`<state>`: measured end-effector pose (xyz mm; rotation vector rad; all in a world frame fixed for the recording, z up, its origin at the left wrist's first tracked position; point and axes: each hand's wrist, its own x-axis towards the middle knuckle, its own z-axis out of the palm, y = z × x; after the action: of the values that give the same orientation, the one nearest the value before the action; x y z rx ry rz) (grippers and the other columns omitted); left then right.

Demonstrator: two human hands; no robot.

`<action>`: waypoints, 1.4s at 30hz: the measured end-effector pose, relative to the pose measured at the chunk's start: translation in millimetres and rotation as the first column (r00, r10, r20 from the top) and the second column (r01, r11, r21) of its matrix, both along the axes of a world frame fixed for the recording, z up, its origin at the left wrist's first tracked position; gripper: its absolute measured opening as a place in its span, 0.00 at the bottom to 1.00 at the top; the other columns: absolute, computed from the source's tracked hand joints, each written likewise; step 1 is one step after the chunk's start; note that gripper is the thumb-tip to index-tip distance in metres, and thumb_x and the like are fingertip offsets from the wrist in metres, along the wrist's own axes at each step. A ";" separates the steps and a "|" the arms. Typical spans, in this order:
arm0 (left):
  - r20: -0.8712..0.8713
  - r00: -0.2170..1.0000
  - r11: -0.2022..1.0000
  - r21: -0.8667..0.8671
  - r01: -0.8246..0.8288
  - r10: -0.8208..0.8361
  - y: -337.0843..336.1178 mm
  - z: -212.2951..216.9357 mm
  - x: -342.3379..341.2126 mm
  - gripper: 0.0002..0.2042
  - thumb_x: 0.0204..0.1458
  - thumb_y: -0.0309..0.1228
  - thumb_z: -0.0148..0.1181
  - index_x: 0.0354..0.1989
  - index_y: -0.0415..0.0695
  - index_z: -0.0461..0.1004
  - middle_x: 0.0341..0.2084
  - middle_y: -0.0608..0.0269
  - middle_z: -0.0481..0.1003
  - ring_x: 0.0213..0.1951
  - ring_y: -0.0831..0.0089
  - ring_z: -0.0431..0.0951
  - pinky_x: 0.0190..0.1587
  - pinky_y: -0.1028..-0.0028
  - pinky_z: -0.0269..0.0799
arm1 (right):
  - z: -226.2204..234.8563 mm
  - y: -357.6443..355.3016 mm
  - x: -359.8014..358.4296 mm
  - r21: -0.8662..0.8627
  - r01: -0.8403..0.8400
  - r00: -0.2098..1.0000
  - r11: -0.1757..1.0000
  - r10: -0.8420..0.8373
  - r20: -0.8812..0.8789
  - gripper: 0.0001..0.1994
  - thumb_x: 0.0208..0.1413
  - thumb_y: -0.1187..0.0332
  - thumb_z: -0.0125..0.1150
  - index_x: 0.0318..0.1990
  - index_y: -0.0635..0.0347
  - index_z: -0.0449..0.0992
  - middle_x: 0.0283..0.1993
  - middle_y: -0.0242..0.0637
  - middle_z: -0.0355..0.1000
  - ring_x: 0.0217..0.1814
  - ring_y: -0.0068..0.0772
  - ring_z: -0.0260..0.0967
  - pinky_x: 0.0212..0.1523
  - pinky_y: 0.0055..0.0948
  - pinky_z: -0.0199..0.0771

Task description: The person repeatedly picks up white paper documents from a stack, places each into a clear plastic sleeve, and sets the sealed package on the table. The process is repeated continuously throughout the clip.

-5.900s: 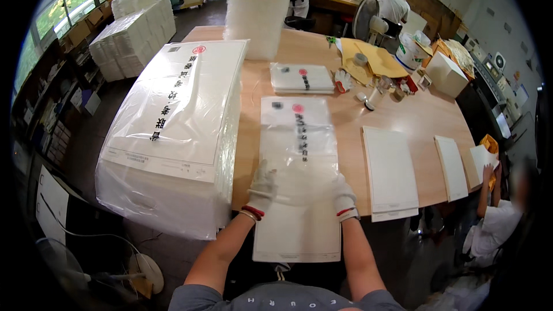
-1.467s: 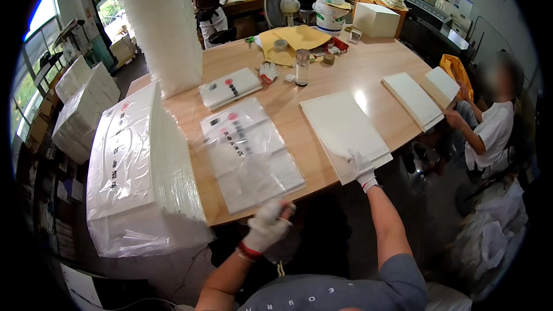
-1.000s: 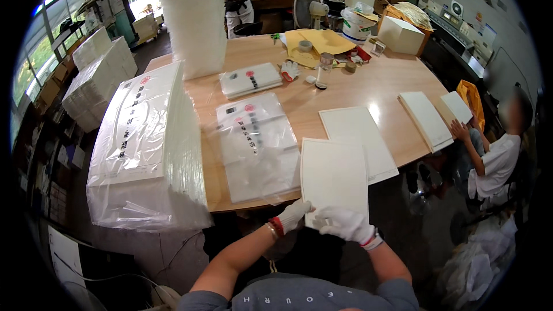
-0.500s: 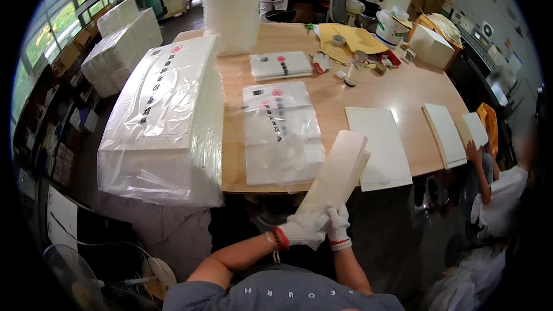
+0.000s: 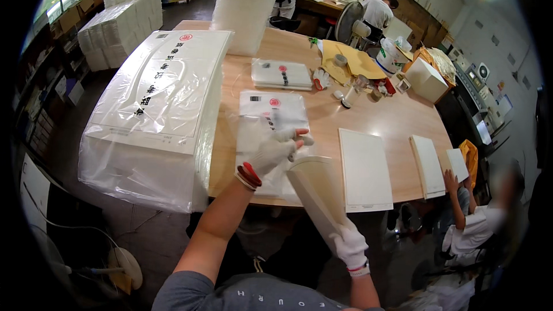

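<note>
My right hand (image 5: 350,246), in a white glove, is closed on the lower end of a curved bundle of cream paper sheets (image 5: 314,193), held tilted at the table's front edge. My left hand (image 5: 273,152), gloved with bare fingertips showing, reaches over a clear printed plastic bag (image 5: 253,118) lying flat on the table. Its fingers are stretched and apart, pointing right, with nothing visible in them. Whether it touches the bag, I cannot tell. The upper end of the bundle is close to the bag's lower right part.
A tall pile of printed sheets under plastic (image 5: 167,86) stands left. Folded bags (image 5: 281,75) lie behind. A flat white stack (image 5: 366,170) and a narrower stack (image 5: 427,164) lie right, near another person's hand (image 5: 452,181). Tape, a spare glove and yellow paper (image 5: 351,57) sit farther back.
My left hand has let go of the paper bundle and moved up and left over the plastic bag. My right hand has shifted slightly right and down with the bundle, which now leans left.
</note>
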<state>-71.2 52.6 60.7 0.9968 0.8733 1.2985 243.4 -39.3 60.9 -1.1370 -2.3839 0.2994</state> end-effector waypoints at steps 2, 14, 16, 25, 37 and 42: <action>-0.374 0.895 0.915 0.394 -0.083 0.243 -5.5 -6.5 34.8 0.18 0.48 0.25 0.55 0.50 0.46 0.68 0.37 0.64 0.72 0.35 0.68 0.74 0.38 0.71 0.71 | -10.2 22.1 -11.2 -0.113 0.018 0.984 0.993 0.002 0.179 0.14 0.44 0.68 0.59 0.42 0.57 0.73 0.43 0.45 0.71 0.38 0.48 0.71 0.36 0.36 0.74; -0.962 0.182 0.946 0.240 0.216 0.202 -32.7 -129.3 38.1 0.21 0.44 0.30 0.54 0.51 0.44 0.66 0.43 0.47 0.69 0.39 0.56 0.74 0.36 0.61 0.73 | -128.0 130.5 -106.7 -0.085 0.395 0.907 0.915 -0.403 -0.125 0.27 0.48 0.51 0.57 0.53 0.54 0.64 0.40 0.46 0.70 0.45 0.50 0.68 0.42 0.40 0.68; -0.712 -0.424 0.825 0.431 0.365 0.560 -27.7 -215.6 -2.4 0.22 0.45 0.29 0.54 0.52 0.43 0.65 0.46 0.48 0.68 0.41 0.59 0.74 0.39 0.62 0.73 | -124.6 143.1 -120.0 -0.371 0.457 0.881 0.808 -0.469 0.064 0.27 0.52 0.52 0.52 0.59 0.47 0.58 0.38 0.46 0.72 0.43 0.54 0.69 0.42 0.43 0.68; -0.691 0.585 0.866 0.121 -0.485 0.424 -101.4 -146.3 -33.9 0.23 0.48 0.20 0.50 0.55 0.37 0.56 0.55 0.46 0.58 0.43 0.58 0.71 0.46 0.69 0.68 | -95.7 110.1 -89.8 -0.389 0.271 0.918 0.880 -0.116 0.378 0.36 0.55 0.64 0.49 0.66 0.58 0.36 0.40 0.48 0.73 0.36 0.50 0.71 0.31 0.46 0.68; -0.821 0.557 0.868 -0.182 -0.463 0.125 -259.7 -80.7 34.6 0.20 0.49 0.20 0.51 0.52 0.37 0.59 0.51 0.41 0.63 0.45 0.49 0.71 0.44 0.64 0.69 | -79.5 -60.3 -4.5 -0.541 0.096 0.978 0.835 0.023 0.208 0.38 0.52 0.64 0.52 0.66 0.61 0.37 0.33 0.46 0.74 0.24 0.45 0.71 0.20 0.40 0.69; -0.609 0.792 0.973 -0.152 -0.175 0.047 -350.3 -104.4 40.7 0.10 0.47 0.22 0.57 0.39 0.38 0.69 0.40 0.49 0.69 0.29 0.62 0.72 0.32 0.70 0.68 | -63.1 -136.8 31.5 -0.827 0.030 0.966 0.561 0.196 0.169 0.20 0.55 0.67 0.48 0.56 0.60 0.59 0.33 0.45 0.71 0.32 0.46 0.69 0.28 0.37 0.70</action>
<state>-30.5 -297.6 -43.6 1.2326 1.5449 0.9580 274.9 -176.1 -2.2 -1.4961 -2.5437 1.5473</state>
